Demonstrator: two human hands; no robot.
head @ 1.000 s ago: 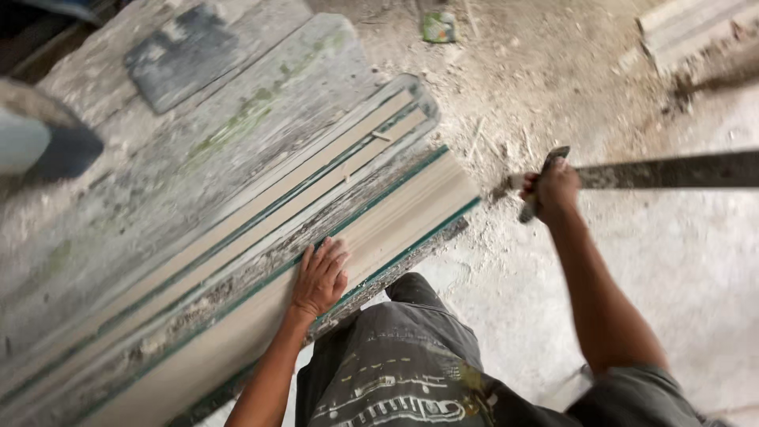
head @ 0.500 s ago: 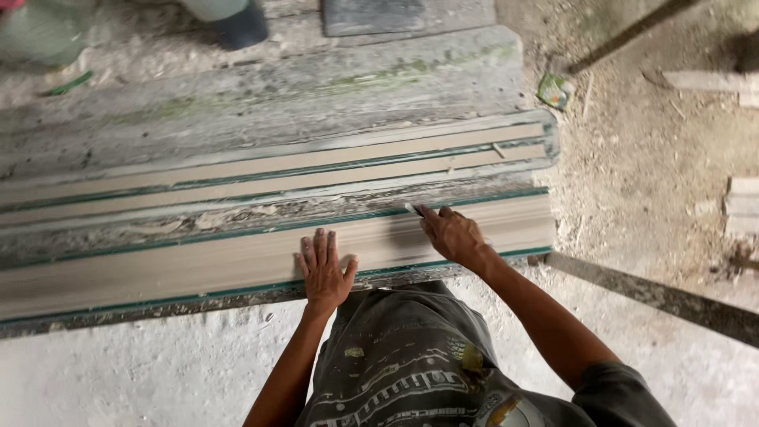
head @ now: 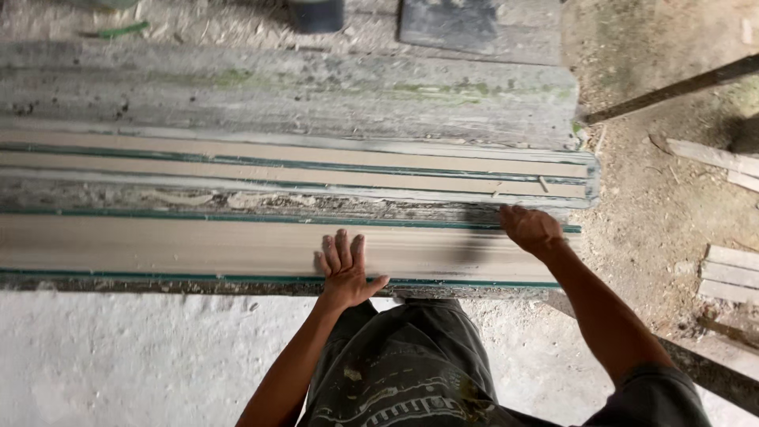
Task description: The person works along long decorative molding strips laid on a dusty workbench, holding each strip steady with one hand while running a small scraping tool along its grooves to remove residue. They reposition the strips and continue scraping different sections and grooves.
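A long moulded form (head: 198,245) with beige plaster faces and green edge lines lies across the view on weathered boards. My left hand (head: 345,267) rests flat on its near beige face, fingers spread, holding nothing. My right hand (head: 531,229) sits near the form's right end with the fingers curled down on the ridge above the near face; whether anything is in it is hidden. My knees in dark paint-stained trousers (head: 395,364) are just below the form's front edge.
A dark tile (head: 466,28) and a dark bucket base (head: 316,14) lie beyond the boards. A dark straight bar (head: 672,87) slants at the upper right, another (head: 711,364) on the floor at the lower right. Loose wood pieces (head: 731,273) lie on the dusty floor at right.
A second ago my right hand held a long dark bar off to the right; it has let it go and come onto the form, then slid toward its right end. The left hand stayed flat.
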